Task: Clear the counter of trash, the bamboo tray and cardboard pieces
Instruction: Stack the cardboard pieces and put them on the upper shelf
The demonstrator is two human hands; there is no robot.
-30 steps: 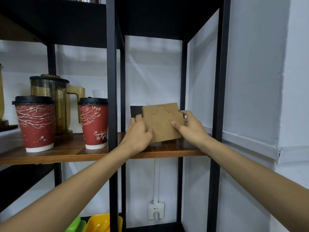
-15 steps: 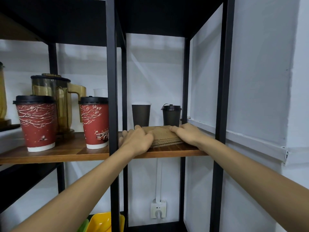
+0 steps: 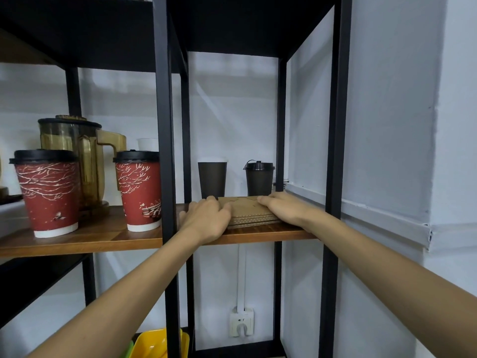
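Note:
A flat stack of brown cardboard pieces [image 3: 247, 210] lies on the wooden shelf [image 3: 258, 232] of a black metal rack. My left hand [image 3: 206, 219] rests against the stack's left edge, fingers curled over it. My right hand [image 3: 284, 206] lies on its right side, palm down. Both hands are on the stack, which sits flat on the board. The bamboo tray and the trash are out of view.
Two dark paper cups [image 3: 212, 179] [image 3: 259, 178] stand behind the stack. Left of the black post [image 3: 165, 177] are two red lidded cups [image 3: 47, 192] [image 3: 140, 189] and an amber pitcher [image 3: 77, 156]. A white wall [image 3: 400, 125] is at right; a yellow bin [image 3: 154, 344] sits below.
A second ago the cardboard stood tilted upright in both hands; it has been laid flat on the shelf, uncovering the dark cups behind. My hands stay on it.

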